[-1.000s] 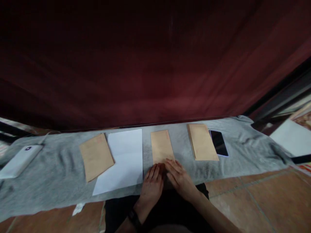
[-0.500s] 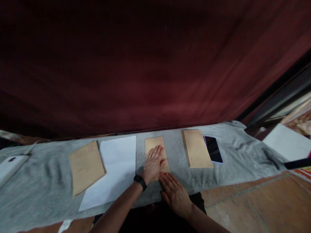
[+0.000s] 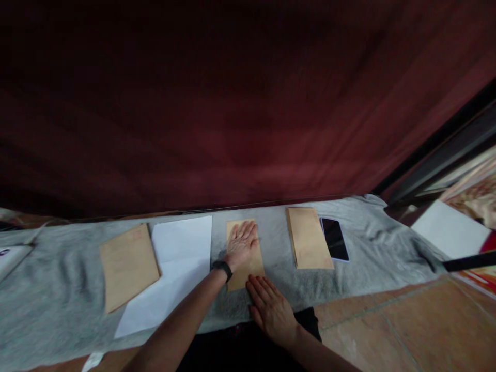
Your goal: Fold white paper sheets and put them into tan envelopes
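1. from the head view, i see a flat tan paper envelope [image 3: 248, 268] on grey cloth [image 3: 276, 253], between white paper [image 3: 184, 268] and a rectangular tan paper stack [image 3: 310, 240].
2. the left hand [image 3: 240, 249] lies flat on it, fingers straight, clutching nothing.
3. the right hand [image 3: 273, 310] lies palm down at its near right corner, fingers outstretched, clutching nothing.
4. a black-screened phone [image 3: 335, 239] lies beside the stack.

No readable text or numbers.
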`<state>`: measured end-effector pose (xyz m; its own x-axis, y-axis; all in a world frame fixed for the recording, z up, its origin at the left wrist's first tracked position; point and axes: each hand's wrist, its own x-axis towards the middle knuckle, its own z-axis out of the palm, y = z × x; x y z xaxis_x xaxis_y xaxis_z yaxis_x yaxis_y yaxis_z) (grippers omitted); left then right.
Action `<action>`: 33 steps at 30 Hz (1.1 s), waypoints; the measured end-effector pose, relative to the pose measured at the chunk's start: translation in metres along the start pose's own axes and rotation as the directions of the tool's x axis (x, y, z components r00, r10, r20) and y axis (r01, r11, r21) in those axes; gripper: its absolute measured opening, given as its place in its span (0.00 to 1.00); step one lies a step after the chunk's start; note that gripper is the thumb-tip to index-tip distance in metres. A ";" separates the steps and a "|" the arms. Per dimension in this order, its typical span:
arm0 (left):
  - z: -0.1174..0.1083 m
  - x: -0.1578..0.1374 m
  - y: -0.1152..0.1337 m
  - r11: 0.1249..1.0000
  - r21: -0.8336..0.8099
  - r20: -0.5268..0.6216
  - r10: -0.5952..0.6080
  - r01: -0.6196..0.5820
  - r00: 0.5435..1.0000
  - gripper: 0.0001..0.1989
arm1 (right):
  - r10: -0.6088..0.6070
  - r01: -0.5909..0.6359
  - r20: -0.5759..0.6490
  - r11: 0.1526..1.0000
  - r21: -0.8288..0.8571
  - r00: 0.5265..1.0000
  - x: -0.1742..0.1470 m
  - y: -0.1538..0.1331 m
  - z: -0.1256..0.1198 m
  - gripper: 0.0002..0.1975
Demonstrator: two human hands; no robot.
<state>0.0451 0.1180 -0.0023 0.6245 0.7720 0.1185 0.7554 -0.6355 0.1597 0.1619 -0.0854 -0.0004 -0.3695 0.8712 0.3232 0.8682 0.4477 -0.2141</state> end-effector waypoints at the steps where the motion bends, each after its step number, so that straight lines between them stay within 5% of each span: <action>1: 0.000 -0.007 0.001 1.000 -0.007 0.007 0.029 -0.029 1.000 0.28 | 0.001 -0.001 -0.006 1.000 0.002 1.000 0.000 0.000 0.001 0.29; 12: -0.015 -0.102 0.027 0.972 -0.080 -0.005 0.220 -0.220 0.976 0.29 | 0.001 0.000 -0.041 0.999 0.038 0.999 -0.005 0.004 0.009 0.25; 20: -0.019 -0.172 0.029 0.984 0.047 -0.040 0.173 -0.171 0.984 0.38 | -0.013 0.013 0.053 1.000 0.009 0.999 -0.009 0.008 -0.013 0.31; 28: -0.020 -0.191 0.025 0.987 0.074 -0.073 0.146 -0.141 0.987 0.40 | 0.053 -0.054 0.077 0.998 0.012 0.996 -0.019 0.019 -0.028 0.28; 33: -0.019 -0.190 0.029 0.983 0.118 -0.075 0.150 -0.140 0.986 0.40 | 0.030 -0.034 0.074 0.998 0.058 0.997 -0.001 0.003 -0.017 0.28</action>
<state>-0.0560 -0.0470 -0.0016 0.7139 0.6666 0.2143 0.6783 -0.7344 0.0247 0.1704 -0.0885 0.0147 -0.3667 0.8968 0.2476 0.8598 0.4284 -0.2780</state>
